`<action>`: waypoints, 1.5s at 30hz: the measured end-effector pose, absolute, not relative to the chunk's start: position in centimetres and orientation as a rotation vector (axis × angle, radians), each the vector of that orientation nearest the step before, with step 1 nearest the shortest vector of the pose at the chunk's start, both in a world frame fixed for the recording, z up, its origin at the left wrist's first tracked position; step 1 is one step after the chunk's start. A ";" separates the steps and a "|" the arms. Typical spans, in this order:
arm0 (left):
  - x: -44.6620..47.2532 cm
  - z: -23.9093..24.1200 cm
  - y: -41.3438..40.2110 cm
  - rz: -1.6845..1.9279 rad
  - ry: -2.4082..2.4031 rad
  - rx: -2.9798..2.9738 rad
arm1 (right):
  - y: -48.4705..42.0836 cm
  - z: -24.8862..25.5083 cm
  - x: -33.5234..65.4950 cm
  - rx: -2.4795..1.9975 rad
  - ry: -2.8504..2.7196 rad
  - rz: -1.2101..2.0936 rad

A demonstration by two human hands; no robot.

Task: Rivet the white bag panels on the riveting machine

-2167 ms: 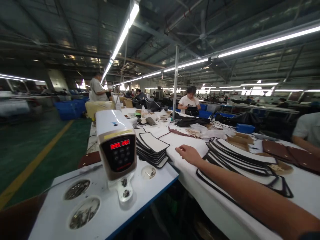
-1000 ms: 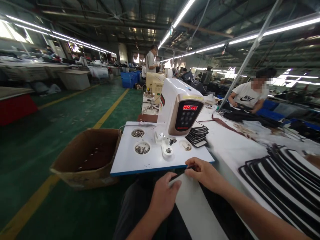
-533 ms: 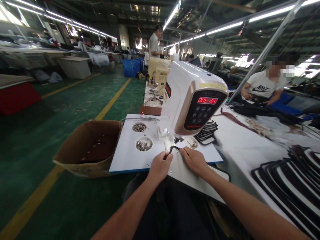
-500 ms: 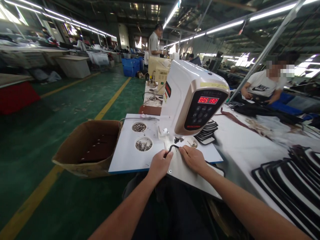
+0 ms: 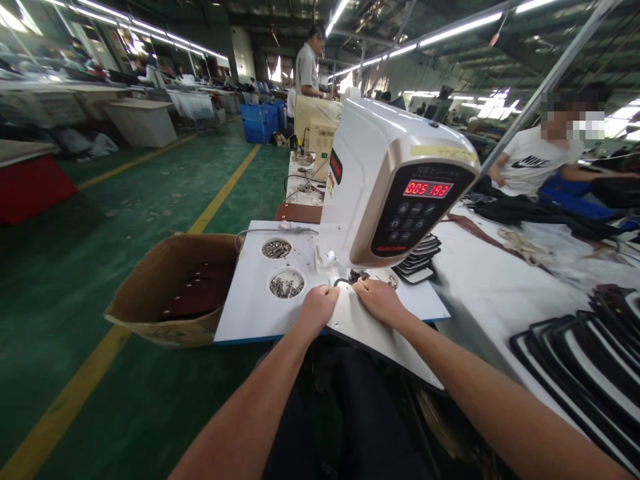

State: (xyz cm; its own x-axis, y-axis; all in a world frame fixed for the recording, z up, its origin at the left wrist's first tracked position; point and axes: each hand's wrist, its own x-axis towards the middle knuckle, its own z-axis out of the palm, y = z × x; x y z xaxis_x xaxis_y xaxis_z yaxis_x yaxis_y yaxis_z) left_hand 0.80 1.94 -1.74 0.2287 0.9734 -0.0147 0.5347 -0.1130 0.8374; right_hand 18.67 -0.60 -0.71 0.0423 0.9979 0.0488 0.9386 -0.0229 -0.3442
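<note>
My left hand (image 5: pixel 320 308) is closed on the left edge of a cream panel with black edging (image 5: pixel 367 332). My right hand (image 5: pixel 379 300) grips the same panel near its far end, fingers curled over the edge. A few small metal fasteners show on the panel's surface. Its far end lies right under the head of a white fastener-setting machine (image 5: pixel 400 180), whose red display reads 005193. The spot below the machine's head is partly hidden by my right hand. Beside my left hand, two round wells hold small metal parts (image 5: pixel 285 285) in the white tabletop (image 5: pixel 245 313).
On the left stands a cardboard box (image 5: pixel 150 293) with dark brown pieces inside. Black-edged panels (image 5: pixel 565 360) are stacked on the right of the table, with a smaller stack (image 5: pixel 420 261) behind the machine. A co-worker (image 5: pixel 540 153) is across the table.
Both hands have pushed the panel slightly forward under the machine's head. The display went from 005192 to 005193. The co-worker on the right has stretched an arm out sideways.
</note>
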 end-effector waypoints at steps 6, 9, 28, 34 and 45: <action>0.0 -1.5 0.9 0.807 1.365 1.667 | -1.3 -0.9 18.1 -1.920 -1.787 0.385; -1.3 -1.6 -1.6 0.833 1.288 1.462 | -3.2 -1.6 17.5 -1.851 -1.521 0.460; -0.2 -0.7 -2.5 0.719 1.257 1.901 | -4.6 -0.2 18.1 -1.705 -1.677 0.508; 0.1 -1.3 -0.3 0.725 1.392 1.916 | -1.9 -0.6 18.1 -1.826 -1.621 0.425; 0.6 -1.6 1.0 0.658 1.442 1.871 | 0.0 -0.4 18.6 -1.917 -1.710 0.601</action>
State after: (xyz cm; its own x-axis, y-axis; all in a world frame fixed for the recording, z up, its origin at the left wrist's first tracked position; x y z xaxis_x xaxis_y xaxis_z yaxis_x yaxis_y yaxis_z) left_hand 0.58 0.98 -1.62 0.2600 0.9655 -0.0112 0.6241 -0.1592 0.7650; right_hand 18.64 0.01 -0.44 0.1143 0.9934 0.0020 0.7735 -0.0877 -0.6277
